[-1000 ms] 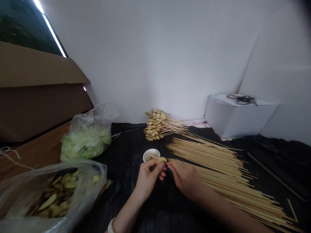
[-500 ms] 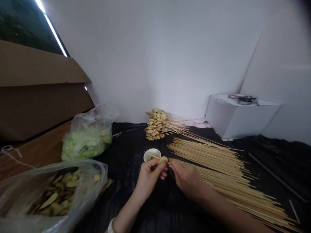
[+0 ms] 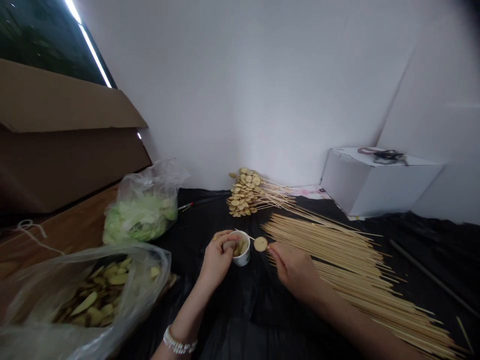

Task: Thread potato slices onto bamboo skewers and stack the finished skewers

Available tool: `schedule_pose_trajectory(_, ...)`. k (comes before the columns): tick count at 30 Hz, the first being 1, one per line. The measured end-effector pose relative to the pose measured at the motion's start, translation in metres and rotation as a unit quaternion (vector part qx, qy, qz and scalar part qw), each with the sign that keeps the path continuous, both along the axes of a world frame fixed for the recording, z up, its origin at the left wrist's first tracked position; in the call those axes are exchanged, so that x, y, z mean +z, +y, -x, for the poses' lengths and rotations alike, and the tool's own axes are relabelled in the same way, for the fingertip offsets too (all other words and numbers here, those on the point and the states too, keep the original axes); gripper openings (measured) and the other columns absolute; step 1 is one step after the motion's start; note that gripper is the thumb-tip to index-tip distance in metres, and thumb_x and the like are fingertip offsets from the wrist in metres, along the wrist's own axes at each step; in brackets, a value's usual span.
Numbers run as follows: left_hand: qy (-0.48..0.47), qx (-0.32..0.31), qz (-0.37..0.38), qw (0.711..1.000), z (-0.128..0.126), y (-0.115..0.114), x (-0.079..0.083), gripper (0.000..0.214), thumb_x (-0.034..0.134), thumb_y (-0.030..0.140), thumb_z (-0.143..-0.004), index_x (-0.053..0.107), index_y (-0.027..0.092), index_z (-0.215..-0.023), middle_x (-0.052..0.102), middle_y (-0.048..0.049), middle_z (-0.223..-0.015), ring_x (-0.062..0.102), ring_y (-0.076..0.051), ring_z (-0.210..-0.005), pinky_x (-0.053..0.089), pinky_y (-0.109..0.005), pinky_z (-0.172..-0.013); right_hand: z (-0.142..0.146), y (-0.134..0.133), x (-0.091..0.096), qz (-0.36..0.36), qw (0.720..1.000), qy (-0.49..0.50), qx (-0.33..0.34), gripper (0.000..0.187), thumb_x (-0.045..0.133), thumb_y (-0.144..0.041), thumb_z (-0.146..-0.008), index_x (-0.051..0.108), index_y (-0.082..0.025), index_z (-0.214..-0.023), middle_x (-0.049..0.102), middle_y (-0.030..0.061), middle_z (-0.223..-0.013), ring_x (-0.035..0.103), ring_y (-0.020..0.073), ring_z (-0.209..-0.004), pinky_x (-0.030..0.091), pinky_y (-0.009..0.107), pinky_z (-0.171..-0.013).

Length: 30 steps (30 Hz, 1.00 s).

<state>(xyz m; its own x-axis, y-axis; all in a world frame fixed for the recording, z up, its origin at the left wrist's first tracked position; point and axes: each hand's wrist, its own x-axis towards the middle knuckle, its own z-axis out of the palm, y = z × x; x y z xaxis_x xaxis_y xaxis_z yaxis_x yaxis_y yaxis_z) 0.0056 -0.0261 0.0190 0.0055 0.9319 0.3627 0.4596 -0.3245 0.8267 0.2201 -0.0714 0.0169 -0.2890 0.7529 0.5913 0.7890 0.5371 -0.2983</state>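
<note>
Pale yellow round slice point(image 3: 260, 244) is sitting on a thin bamboo skewer point(image 3: 245, 236), hovering just beside a small white paper cup point(image 3: 243, 258) near the middle of the black plastic sheet point(image 3: 191, 235). The right hand point(image 3: 294, 270) is pinching the skewer's end narrowly, beside loose bamboo skewers point(image 3: 337, 245). The left hand point(image 3: 216, 257) is curving against the cup's rim, its grip unclear.

- Bright, even light from a fluorescent tube point(image 3: 93, 62) at upper left
- White wall point(image 3: 243, 90) glows softly, few shadows
- Black plastic sheet point(image 3: 210, 320) stays dim
- Wide-angle curving at edges, dark top-right corner
- Bamboo skewers point(image 3: 360, 270) slightly soft
</note>
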Motion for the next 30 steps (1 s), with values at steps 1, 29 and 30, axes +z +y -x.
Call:
schedule_pose_trajectory(1,0.006,-0.006,0.002,1.0,0.0,0.0,-0.001,0.038,0.047,0.001,-0.064,0.074,0.02,-0.083,0.066,-0.0066,-0.109,0.06,-0.021,-0.105,0.044,-0.038,-0.097,0.0,0.0,0.0,0.0,1.0,0.001,0.0,0.029,0.035,-0.021,-0.098,0.058,-0.019,-0.081,0.063,0.0023,-0.071,0.058,0.0143,-0.067,0.036,0.025,-0.061)
schedule_pose_trajectory(29,0.218,-0.101,-0.012,0.971,-0.003,-0.018,0.022,0.044,0.053,0.0,-0.066,0.072,0.027,-0.096,0.071,-0.0031,-0.103,0.064,-0.022,-0.094,0.046,-0.032,-0.085,0.003,-0.002,0.0,0.031,0.999,0.014,0.036,0.025,0.036,-0.019,-0.096,0.06,-0.02,-0.087,0.068,0.0044,-0.081,0.064,0.0155,-0.078,0.045,0.024,-0.071)
schedule_pose_trajectory(30,0.219,-0.095,-0.018,0.971,-0.004,-0.019,0.022,0.045,0.051,0.0,-0.068,0.072,0.027,-0.097,0.071,-0.0034,-0.103,0.064,-0.021,-0.094,0.046,-0.032,-0.085,0.003,-0.002,0.0,0.033,0.999,0.014,0.036,0.026,0.036,-0.02,-0.096,0.06,-0.02,-0.086,0.068,0.0045,-0.081,0.064,0.0156,-0.078,0.045,0.024,-0.071)
